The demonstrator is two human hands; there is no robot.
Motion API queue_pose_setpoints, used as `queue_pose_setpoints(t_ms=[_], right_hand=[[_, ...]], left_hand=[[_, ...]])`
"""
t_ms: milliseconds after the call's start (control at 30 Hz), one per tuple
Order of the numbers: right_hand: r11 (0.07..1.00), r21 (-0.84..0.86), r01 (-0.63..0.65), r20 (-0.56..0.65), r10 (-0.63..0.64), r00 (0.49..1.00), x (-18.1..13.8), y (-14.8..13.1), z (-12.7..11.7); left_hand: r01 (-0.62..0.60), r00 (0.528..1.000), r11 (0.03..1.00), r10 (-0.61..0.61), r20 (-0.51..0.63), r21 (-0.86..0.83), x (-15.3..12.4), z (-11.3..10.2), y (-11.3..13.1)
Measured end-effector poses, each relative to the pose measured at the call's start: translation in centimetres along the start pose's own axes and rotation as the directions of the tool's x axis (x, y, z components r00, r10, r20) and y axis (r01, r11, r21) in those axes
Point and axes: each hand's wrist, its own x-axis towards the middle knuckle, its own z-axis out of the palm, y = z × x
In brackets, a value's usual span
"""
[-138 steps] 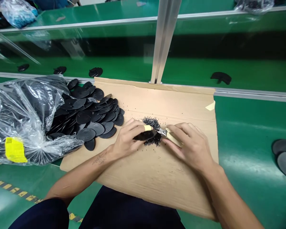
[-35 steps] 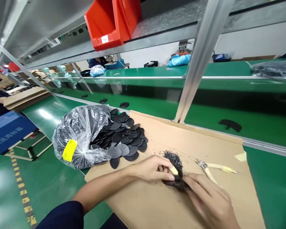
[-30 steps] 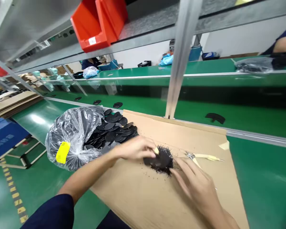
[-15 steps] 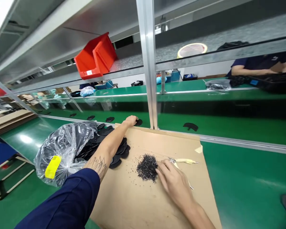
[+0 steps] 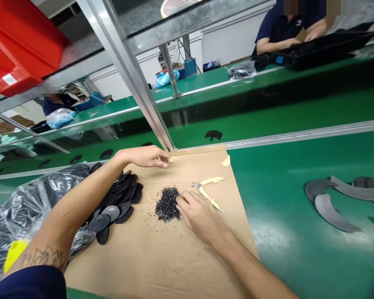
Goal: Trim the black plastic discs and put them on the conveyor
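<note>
The right hand's fingers [image 5: 183,200] lie loosely bent and flat, gripping nothing, their tips touching one small heap of black crumbs [image 5: 167,203]. One pair of cutters [image 5: 208,187] with cream handles lies just beside the right hand [image 5: 199,215], on its far side. The left hand [image 5: 145,157] is stretched out, fingers straight and together, holding nothing that shows. Its tips are at the far edge of the cardboard sheet [image 5: 174,257], by the foot of a slanting metal post [image 5: 131,74].

One pile of black discs [image 5: 120,199] spills onto the cardboard from one clear plastic bag [image 5: 21,207] with a yellow label [image 5: 14,254].

The cardboard lies on a green bench [image 5: 299,257]; at least four grey curved pieces [image 5: 330,205] lie on it to the right. Beyond a metal rail, a green belt [image 5: 268,118] carries one black part [image 5: 213,134] and four discs, among them a disc [image 5: 106,153]. A red bin [image 5: 18,41] sits on the shelf above. Two other people work across the line, one person [image 5: 286,29] at a black tray [image 5: 324,47].
</note>
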Motion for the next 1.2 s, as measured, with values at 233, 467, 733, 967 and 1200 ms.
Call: queue_pose_setpoints(t_ms=[233,467,733,967,1200], right_hand=[[1.0,0.004,-0.024,-0.019,0.024,1.0,-0.2,0.3,-0.2],[0.99,-0.137,-0.038,0.046,0.045,0.998,-0.6,-0.1,-0.3],[0.975,-0.126,-0.185,-0.464,0.107,0.879,0.3,-0.4,-1.4],[0.978,0.203,-0.04,-0.369,0.114,0.922,1.3,0.8,0.0],[0.91,0.397,-0.119,-0.272,0.24,0.932,1.4,0.1,0.2]], left_hand=[[0.167,0.886,0.986,-0.142,-0.441,0.018,15.4,1.2,5.8],[0.197,0.778,0.964,-0.264,-0.569,-0.178,19.5,2.0,7.3],[-0.018,0.71,0.997,-0.039,-0.703,-0.073,7.3,3.8,4.6],[-0.389,0.685,0.918,0.237,-0.689,-0.071,-3.6,10.6,6.8],[0.582,0.73,0.813,-0.506,-0.461,0.03,-10.9,8.9,-2.4]])
